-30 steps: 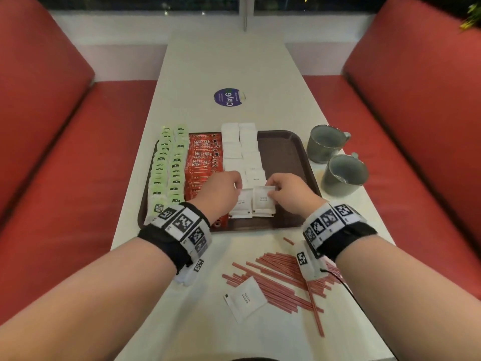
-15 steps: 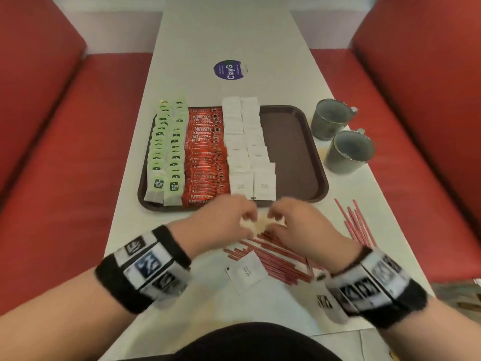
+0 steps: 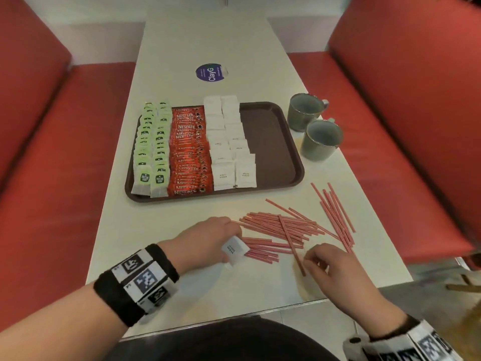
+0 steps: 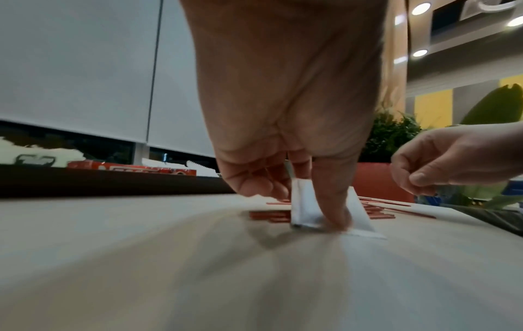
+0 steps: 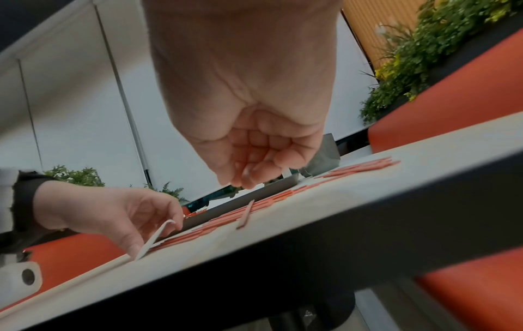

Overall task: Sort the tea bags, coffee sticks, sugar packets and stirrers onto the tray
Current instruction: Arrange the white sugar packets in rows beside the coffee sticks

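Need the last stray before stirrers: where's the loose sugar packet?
Head view: the sugar packet is off the tray, pinched in the left hand, its bottom edge on the table beside the stirrers.

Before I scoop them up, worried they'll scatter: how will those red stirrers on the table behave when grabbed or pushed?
The stirrers look thin, straight and stiff, so probably very light. They lie loose and crossed on the smooth table, so a push would likely slide and fan them out. Lying flat, single ones may be hard to pinch; the right hand might gather them into a bundle first.
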Tool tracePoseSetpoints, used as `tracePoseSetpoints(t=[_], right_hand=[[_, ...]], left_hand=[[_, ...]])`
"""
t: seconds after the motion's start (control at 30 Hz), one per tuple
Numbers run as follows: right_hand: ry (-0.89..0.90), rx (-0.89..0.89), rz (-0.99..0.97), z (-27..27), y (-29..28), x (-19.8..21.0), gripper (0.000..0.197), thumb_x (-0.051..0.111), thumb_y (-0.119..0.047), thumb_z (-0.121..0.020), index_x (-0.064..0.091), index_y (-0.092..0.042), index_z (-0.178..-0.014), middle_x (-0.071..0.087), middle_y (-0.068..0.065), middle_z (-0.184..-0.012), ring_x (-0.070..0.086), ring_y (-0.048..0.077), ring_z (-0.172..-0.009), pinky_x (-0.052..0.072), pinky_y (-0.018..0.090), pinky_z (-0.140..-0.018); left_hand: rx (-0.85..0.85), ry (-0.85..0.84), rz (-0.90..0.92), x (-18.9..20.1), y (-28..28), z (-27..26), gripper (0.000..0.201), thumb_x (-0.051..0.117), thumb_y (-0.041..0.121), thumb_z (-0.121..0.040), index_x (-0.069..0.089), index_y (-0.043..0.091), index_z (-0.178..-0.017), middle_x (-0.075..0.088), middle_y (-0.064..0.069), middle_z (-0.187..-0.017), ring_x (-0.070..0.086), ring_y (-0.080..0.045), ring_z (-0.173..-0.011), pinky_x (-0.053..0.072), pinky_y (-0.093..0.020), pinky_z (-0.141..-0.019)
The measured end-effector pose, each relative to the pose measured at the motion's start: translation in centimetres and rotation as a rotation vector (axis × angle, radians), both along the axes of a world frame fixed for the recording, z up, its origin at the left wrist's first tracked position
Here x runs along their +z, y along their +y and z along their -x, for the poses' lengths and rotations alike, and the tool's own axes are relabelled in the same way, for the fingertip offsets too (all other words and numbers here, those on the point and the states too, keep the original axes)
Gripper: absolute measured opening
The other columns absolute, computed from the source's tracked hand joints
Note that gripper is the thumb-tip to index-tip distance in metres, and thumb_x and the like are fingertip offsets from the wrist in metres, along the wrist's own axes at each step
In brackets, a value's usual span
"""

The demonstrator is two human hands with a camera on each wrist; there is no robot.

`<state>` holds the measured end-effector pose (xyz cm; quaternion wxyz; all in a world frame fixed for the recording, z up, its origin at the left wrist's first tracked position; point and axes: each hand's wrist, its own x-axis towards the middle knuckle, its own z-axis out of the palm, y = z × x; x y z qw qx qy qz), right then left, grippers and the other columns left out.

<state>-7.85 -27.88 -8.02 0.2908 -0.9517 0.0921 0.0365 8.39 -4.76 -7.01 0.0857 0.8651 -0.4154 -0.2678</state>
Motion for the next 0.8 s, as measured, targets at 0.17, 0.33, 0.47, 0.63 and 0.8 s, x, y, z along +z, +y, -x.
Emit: tracePoseSetpoints(t=[0.17, 0.33, 0.47, 0.63, 0.8], right_hand=[[0.063, -0.031, -0.084, 0.8, 0.5, 0.3, 0.017, 0.065, -0.018, -0.086, 0.058, -0.032, -0.078, 0.058, -0.014, -0.074, 0.054, 0.003, -0.071, 0.041, 0.016, -0.063], [0.066, 0.024, -0.230, -2.6, 3.0, 2.4, 0.026, 0.071, -0.032, -0.082, 0.059, -0.034, -0.105, 0.060, -0.016, -0.089, 0.056, 0.001, -0.078, 0.042, 0.011, -0.069], [0.032, 0.063, -0.253, -8.0, 5.7, 4.3, 0.018, 0.070, -0.027, -0.084, 0.056, -0.030, -0.096, 0.055, -0.014, -0.079, 0.052, 0.008, -0.072, 0.035, 0.011, -0.061], [-0.055, 0.022, -0.265, -14.3, 6.4, 4.8, 0.008, 0.065, -0.019, -0.088, 0.060, -0.015, -0.084, 0.056, -0.002, -0.072, 0.048, 0.010, -0.065, 0.032, 0.014, -0.053], [0.030, 0.016, -0.185, -20.9, 6.2, 3.7, 0.011, 0.055, -0.013, -0.092, 0.062, -0.009, -0.099, 0.059, 0.003, -0.089, 0.056, 0.019, -0.084, 0.041, 0.022, -0.065]], left_hand=[[0.299, 0.129, 0.187, 0.5, 1.3, 0.6, 0.009, 0.064, 0.020, -0.086, 0.057, 0.025, -0.087, 0.057, 0.010, -0.081, 0.052, -0.010, -0.074, 0.039, -0.016, -0.061], [0.519, 0.141, 0.373, 2.3, 1.7, 0.2, 0.005, 0.067, 0.017, -0.086, 0.065, 0.019, -0.082, 0.059, 0.004, -0.072, 0.048, -0.004, -0.062, 0.037, -0.009, -0.056], [0.479, 0.115, 0.505, 3.9, 0.0, 0.2, 0.007, 0.068, 0.017, -0.085, 0.066, 0.022, -0.080, 0.058, 0.008, -0.068, 0.049, 0.001, -0.060, 0.037, -0.011, -0.057], [0.763, 0.031, 0.701, 4.3, 1.2, -0.1, 0.025, 0.072, 0.015, -0.082, 0.062, 0.028, -0.100, 0.060, 0.013, -0.088, 0.054, -0.003, -0.069, 0.043, -0.009, -0.065], [0.947, 0.041, 0.596, 2.7, 7.0, 1.5, 0.023, 0.071, 0.020, -0.083, 0.058, 0.039, -0.087, 0.063, 0.014, -0.088, 0.055, -0.007, -0.071, 0.040, -0.011, -0.062]])
